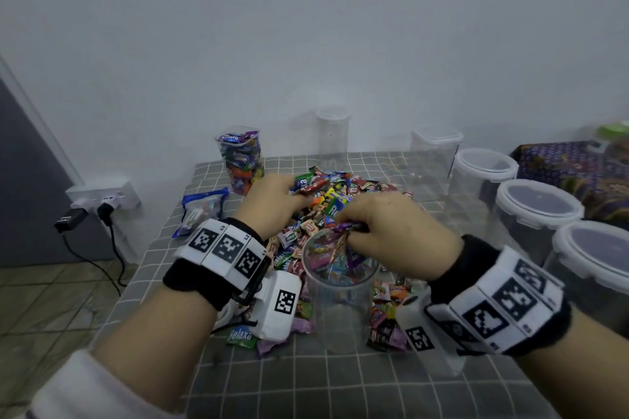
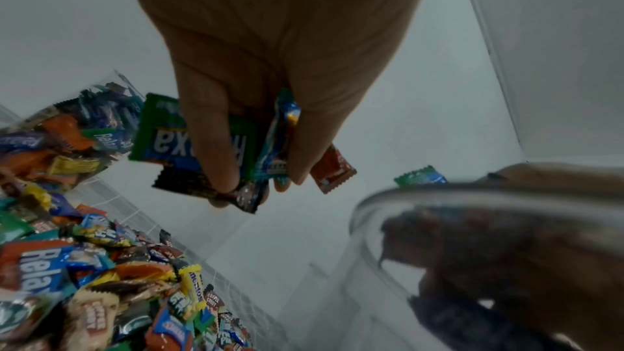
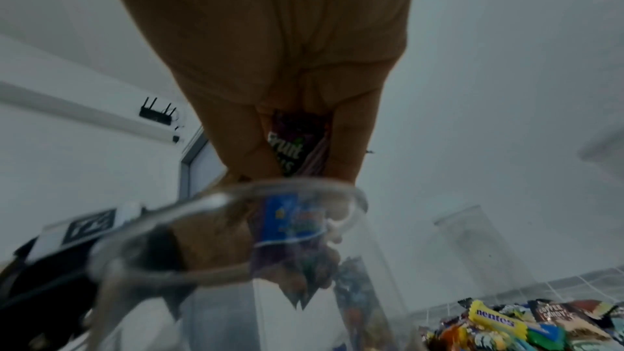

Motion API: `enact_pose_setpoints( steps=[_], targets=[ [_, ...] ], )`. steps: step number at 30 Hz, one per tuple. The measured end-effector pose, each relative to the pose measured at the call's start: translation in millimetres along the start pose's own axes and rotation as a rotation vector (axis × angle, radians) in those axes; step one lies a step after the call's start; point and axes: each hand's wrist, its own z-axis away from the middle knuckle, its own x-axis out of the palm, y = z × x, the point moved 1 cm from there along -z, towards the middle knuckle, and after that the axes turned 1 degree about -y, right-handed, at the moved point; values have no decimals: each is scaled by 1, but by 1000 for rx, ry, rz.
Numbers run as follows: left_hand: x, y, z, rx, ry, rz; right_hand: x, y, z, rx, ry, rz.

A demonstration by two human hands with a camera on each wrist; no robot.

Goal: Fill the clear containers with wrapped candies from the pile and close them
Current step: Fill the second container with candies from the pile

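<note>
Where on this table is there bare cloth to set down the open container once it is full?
Bare cloth lies along the near edge of the table, between the forearms and in front of the open container. Another strip lies between the candy pile and the lidded containers on the right. The middle is crowded with candies and both hands.

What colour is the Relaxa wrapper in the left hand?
Green and blue, clearest in the left wrist view: Relaxa wrapper, left hand.

Both hands' fingers (image 2: 216, 143) curled, left hand (image 1: 272, 204) beyond right hand (image 1: 391, 231).
</note>
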Motion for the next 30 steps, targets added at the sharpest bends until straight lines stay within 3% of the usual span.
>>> enact_pose_setpoints(
  steps=[8, 14, 20, 25, 30],
  targets=[
    [1, 1, 4, -30, -15, 51, 22, -4, 3, -90, -72, 77],
    [1, 3, 7, 2, -2, 75, 21, 0, 7, -97, -30, -26],
    [-2, 6, 12, 10, -20, 199, 37, 15, 26, 4, 362, -373],
    [-9, 22, 21, 90, -50, 375, 66, 27, 43, 170, 78, -907],
    [-4, 37, 34, 143, -242, 471, 81, 26, 42, 158, 130, -892]
  ],
)
